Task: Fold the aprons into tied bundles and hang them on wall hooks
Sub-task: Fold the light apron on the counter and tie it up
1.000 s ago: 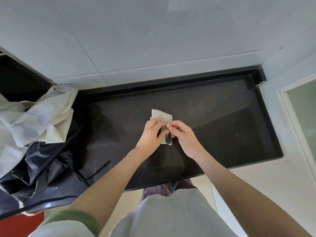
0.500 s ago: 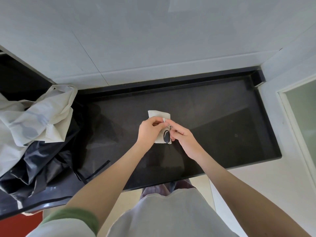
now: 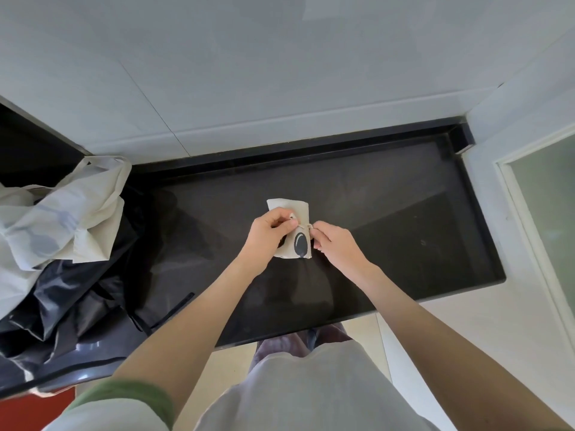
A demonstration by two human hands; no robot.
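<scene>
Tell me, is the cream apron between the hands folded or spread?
Folded: the apron is a small packet on the counter; left hand and right hand pinch its tie.

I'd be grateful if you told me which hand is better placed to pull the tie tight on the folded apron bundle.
Right. The right hand pinches the tie end at the bundle's right edge, with bare counter beyond it; the left hand grips the apron bundle itself, steadying it.
</scene>
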